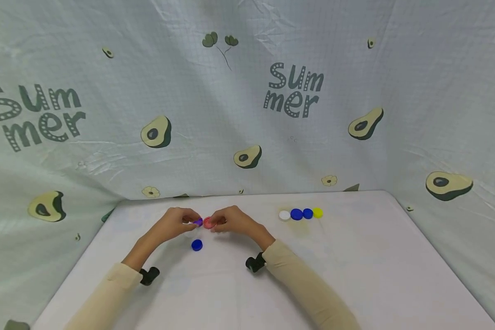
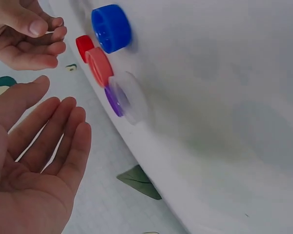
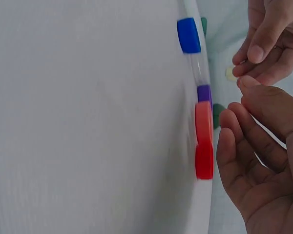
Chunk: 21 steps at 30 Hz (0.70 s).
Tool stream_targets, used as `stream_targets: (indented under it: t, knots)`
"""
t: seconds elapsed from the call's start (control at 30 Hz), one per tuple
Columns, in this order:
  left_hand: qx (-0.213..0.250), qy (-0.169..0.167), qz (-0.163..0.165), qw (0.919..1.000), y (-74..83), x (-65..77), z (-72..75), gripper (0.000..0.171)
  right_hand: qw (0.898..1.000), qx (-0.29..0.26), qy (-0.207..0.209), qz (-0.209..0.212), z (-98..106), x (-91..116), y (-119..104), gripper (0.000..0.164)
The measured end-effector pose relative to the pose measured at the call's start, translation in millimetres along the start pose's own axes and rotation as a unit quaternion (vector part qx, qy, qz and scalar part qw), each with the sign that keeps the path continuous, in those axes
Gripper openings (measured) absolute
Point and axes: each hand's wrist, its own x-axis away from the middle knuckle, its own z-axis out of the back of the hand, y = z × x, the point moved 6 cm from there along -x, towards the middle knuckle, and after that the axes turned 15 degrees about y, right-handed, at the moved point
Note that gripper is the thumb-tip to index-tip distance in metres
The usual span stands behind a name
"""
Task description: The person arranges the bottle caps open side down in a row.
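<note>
In the head view my left hand is beside a purple cap, its fingertips overlapping it. My right hand is over a coral cap just right of it. Both wrist views show the fingers relaxed, with a gap between them and the caps. A translucent lid lies against the purple cap. A smaller red cap adjoins the coral one; the right hand hides it in the head view. Nearer the body is a blue cap.
Farther right on the white table is a row with a white cap, a large blue cap, a smaller blue cap and a yellow cap. A printed cloth hangs behind the table.
</note>
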Motion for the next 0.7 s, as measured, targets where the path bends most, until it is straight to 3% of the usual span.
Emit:
stream_targets:
  t: [0.27, 0.47, 0.7]
  knots:
    - [0.035, -0.031, 0.035, 0.9983, -12.9, 25.9, 5.1, 0.024, 0.998, -0.005, -0.050, -0.043, -25.1, 0.4, -13.8, 0.022]
    - [0.060, -0.026, 0.070, 0.9954, -20.5, 39.0, 0.4, 0.023, 0.997, 0.006, -0.062, -0.045, -37.4, 0.6, -12.2, 0.023]
    - [0.072, -0.014, 0.085, 0.9937, -28.2, 47.6, -7.7, 0.023, 0.997, -0.004, -0.062, -0.054, -42.4, 1.1, -9.9, 0.024]
